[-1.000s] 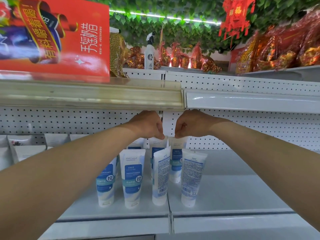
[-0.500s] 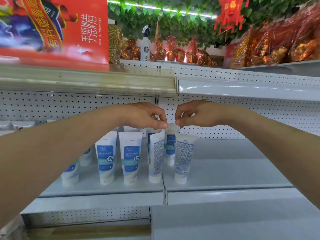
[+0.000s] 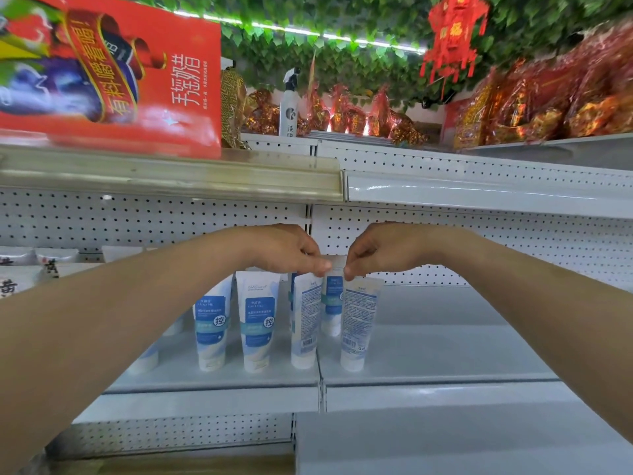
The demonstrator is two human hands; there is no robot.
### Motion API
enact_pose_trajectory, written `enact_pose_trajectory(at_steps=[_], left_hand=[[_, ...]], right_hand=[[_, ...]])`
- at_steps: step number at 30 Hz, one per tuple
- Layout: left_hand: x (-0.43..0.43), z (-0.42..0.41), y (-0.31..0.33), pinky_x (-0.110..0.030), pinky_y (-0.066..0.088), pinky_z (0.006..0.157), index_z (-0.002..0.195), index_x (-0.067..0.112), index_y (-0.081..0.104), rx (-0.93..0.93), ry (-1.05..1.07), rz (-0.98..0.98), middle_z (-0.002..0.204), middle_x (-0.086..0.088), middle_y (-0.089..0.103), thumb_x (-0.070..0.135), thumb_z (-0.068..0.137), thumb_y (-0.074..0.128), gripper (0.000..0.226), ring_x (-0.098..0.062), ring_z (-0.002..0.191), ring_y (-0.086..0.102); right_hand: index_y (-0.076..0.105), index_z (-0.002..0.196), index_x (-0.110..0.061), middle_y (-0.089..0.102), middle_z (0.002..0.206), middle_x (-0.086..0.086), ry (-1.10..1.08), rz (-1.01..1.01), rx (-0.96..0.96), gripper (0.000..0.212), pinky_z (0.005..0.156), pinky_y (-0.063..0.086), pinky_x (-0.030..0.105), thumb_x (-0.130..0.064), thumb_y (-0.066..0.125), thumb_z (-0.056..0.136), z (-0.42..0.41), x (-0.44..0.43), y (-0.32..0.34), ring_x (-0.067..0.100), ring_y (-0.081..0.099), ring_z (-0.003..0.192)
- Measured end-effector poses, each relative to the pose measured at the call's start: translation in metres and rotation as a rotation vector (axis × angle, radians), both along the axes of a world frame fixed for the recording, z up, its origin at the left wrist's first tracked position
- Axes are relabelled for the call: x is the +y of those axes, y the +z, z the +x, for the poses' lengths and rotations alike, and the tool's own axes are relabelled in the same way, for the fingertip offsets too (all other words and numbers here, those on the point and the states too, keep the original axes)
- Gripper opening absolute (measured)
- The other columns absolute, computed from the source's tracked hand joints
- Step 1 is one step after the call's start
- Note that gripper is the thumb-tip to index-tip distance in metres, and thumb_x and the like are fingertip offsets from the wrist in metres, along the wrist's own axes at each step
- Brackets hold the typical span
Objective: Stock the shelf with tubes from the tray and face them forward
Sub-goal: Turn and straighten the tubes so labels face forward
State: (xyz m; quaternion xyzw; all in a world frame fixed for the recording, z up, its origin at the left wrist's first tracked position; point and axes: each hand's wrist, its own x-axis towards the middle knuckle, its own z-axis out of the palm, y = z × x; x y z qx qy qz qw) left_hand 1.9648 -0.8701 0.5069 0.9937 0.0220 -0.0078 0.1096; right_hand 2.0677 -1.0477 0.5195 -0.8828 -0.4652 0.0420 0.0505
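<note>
Mid frame, left hand (image 3: 287, 252) pinching top of one tube (image 3: 305, 323), right hand (image 3: 380, 250) pinching the next tube (image 3: 358, 323), both standing on shelf (image 3: 428, 354)

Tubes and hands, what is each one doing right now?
left barcode tube, upright on cap, back side out.
right barcode tube, upright on cap, back side out.
two blue-label tubes, upright, fronts out.
left hand, pinches left barcode tube's top.
right hand, pinches right barcode tube's top.
</note>
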Motion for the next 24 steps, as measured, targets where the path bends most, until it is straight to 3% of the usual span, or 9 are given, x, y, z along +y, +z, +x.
enact_pose_trajectory(at_steps=[4,6,8,10,12,15,20,24], left_hand=[[0.0,0.001,0.001,-0.028,0.049,0.087,0.107,0.025,0.071,-0.022,-0.003,-0.047,0.097,0.004,0.066,0.045,0.094,0.052,0.03,-0.015,0.096,0.059],[0.0,0.001,0.001,-0.016,0.046,0.071,0.109,0.025,0.071,-0.032,-0.013,-0.07,0.082,0.011,0.061,0.024,0.094,0.055,0.021,-0.005,0.081,0.058],[0.002,0.001,0.002,-0.01,0.039,0.057,0.11,0.025,0.071,-0.033,-0.018,-0.058,0.073,0.015,0.055,0.009,0.09,0.055,0.03,0.002,0.064,0.051],[0.004,0.003,0.001,-0.013,0.044,0.064,0.112,0.024,0.07,-0.023,-0.026,-0.061,0.081,0.01,0.062,0.004,0.087,0.058,0.035,-0.002,0.071,0.054],[0.006,0.005,0.001,-0.019,0.048,0.076,0.111,0.024,0.071,-0.023,-0.02,-0.067,0.089,0.007,0.068,0.007,0.086,0.063,0.031,-0.007,0.081,0.06],[0.007,0.008,-0.001,-0.023,0.05,0.086,0.104,0.022,0.074,-0.059,-0.007,-0.048,0.09,0.013,0.07,0.02,0.084,0.073,0.02,-0.005,0.089,0.063],[0.007,0.013,-0.008,-0.022,0.046,0.068,0.087,0.023,0.074,-0.152,0.034,0.027,0.081,0.015,0.064,0.032,0.079,0.077,0.013,-0.005,0.08,0.058],[0.007,0.016,-0.013,-0.021,0.044,0.074,0.085,0.022,0.072,-0.194,0.071,0.055,0.086,0.012,0.066,0.034,0.08,0.076,0.013,-0.007,0.086,0.059]], right_hand=[[0.076,0.097,-0.031,0.066,0.09,-0.019,0.006,0.002,0.003,0.015,0.083,0.048,0.025,-0.031,0.063,0.09,0.001,0.003,0.0,0.004,0.059,0.089],[0.076,0.1,-0.03,0.065,0.087,-0.019,0.014,-0.005,0.009,0.022,0.082,0.049,0.023,-0.018,0.06,0.091,0.001,0.002,0.0,0.002,0.058,0.084],[0.076,0.102,-0.03,0.069,0.093,-0.014,0.023,-0.013,0.004,0.028,0.087,0.052,0.028,-0.011,0.058,0.091,0.002,0.002,0.0,0.005,0.061,0.089],[0.075,0.103,-0.031,0.071,0.097,-0.01,0.032,-0.029,0.003,0.034,0.091,0.055,0.035,-0.006,0.056,0.088,0.004,0.002,0.0,0.011,0.064,0.095],[0.076,0.101,-0.031,0.072,0.097,-0.006,0.036,-0.028,-0.002,0.031,0.09,0.055,0.039,-0.008,0.061,0.087,0.006,0.003,-0.001,0.017,0.066,0.096],[0.076,0.098,-0.031,0.073,0.091,-0.009,0.037,0.0,-0.03,0.017,0.085,0.055,0.033,-0.02,0.072,0.085,0.008,0.004,-0.003,0.013,0.066,0.091],[0.075,0.083,-0.031,0.064,0.079,-0.015,0.033,0.071,-0.076,0.004,0.068,0.053,0.027,-0.032,0.077,0.081,0.01,0.009,-0.008,0.009,0.058,0.077],[0.073,0.083,-0.03,0.056,0.078,-0.019,0.035,0.089,-0.1,0.004,0.056,0.037,0.015,-0.032,0.076,0.083,0.01,0.009,-0.01,0.001,0.051,0.071]])
